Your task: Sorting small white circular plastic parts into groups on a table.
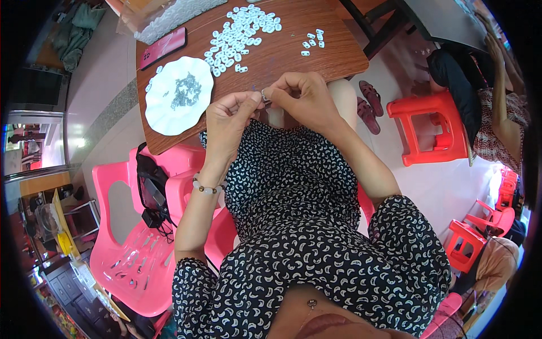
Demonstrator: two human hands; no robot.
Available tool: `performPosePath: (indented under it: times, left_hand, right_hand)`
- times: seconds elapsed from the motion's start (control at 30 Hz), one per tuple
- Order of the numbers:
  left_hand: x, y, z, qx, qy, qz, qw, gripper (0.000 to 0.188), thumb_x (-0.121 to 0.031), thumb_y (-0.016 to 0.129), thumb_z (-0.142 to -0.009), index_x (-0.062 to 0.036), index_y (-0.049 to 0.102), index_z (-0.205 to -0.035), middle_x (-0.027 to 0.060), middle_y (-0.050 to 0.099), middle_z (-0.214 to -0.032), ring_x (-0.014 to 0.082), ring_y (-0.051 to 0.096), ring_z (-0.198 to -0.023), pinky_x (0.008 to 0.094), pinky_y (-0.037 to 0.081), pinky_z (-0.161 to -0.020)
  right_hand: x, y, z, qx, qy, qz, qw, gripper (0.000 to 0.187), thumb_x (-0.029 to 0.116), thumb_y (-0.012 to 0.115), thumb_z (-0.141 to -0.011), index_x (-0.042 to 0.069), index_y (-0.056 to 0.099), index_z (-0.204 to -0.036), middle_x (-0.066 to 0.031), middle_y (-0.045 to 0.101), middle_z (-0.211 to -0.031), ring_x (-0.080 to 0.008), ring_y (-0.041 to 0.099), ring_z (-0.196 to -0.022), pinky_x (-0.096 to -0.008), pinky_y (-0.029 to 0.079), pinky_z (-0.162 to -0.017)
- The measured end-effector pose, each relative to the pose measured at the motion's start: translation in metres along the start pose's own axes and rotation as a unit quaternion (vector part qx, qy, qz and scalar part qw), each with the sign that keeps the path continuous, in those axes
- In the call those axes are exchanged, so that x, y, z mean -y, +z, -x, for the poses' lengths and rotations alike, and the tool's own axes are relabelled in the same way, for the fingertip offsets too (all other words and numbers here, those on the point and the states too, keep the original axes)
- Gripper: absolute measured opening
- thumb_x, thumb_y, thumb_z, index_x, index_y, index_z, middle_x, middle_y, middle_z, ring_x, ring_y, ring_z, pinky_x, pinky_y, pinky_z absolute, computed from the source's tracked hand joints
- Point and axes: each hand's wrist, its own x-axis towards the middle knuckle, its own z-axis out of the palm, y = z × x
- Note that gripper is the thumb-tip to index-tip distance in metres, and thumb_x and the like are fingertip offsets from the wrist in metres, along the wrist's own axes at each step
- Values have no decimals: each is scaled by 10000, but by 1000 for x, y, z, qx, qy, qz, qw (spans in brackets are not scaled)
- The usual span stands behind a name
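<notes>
Both of my hands meet above the near edge of the brown wooden table (282, 59), fingertips almost touching. My left hand (228, 118) is closed in a pinch, and my right hand (307, 101) pinches from the other side. Between their tips is a small whitish piece (264, 95), partly covered by the fingers. Beyond the hands lies a loose pile of small white oval pieces with holes (240, 37). To the left, a white scalloped plate (159, 116) holds many tiny silvery metal parts (186, 90). A few more white pieces (320, 43) lie apart at the right.
A pink phone (164, 48) lies near the table's left edge beside a clear bag of white pieces (180, 20). A pink chair (135, 260) with a black bag (151, 186) stands at the left. Right are a red stool (429, 127), sandals (370, 104) and another person (499, 113).
</notes>
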Motion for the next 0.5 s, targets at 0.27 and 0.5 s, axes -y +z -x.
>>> performPosePath:
  times: [0.27,0.5]
  left_hand:
    - [4,1,1,-15,-1,24,1000,209,-182,702,-884,12,711,-960,41,700,-809,48,579,-661,165,437,-580]
    - [1,3,3,-14,3,6,1000,206,-164,710,-874,24,712,-957,53,697,-797,56,560,-655,179,435,-589]
  right_hand:
    - [0,1,0,10,13,-4,1000,180,161,663,-882,-12,692,-845,-10,673,-685,-23,580,-627,-186,431,-552]
    - [1,-1,1,17,8,5,1000,182,159,662,-879,-15,691,-834,-15,668,-672,-25,580,-617,-186,427,-545]
